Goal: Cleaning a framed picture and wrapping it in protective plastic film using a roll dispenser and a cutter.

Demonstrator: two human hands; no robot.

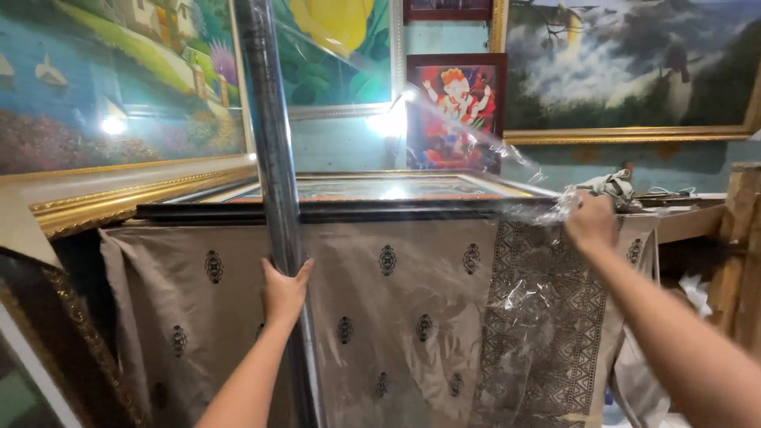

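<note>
My left hand (283, 292) grips a tall upright roll of clear plastic film (269, 135) near its lower part. A sheet of that film (476, 182) stretches rightward from the roll across the front of a dark-framed picture (349, 208) lying flat on a table. My right hand (590, 220) is closed on the bunched far end of the film at the picture's right corner. A beige patterned cloth (396, 317) hangs down under the picture.
Framed paintings lean on the wall: a landscape in a gold frame (119, 79) at left, a small red-framed picture (456, 111) in the middle, a dark landscape (634, 71) at right. Wooden boards (741, 246) stand at far right. Another frame edge (47, 341) sits at lower left.
</note>
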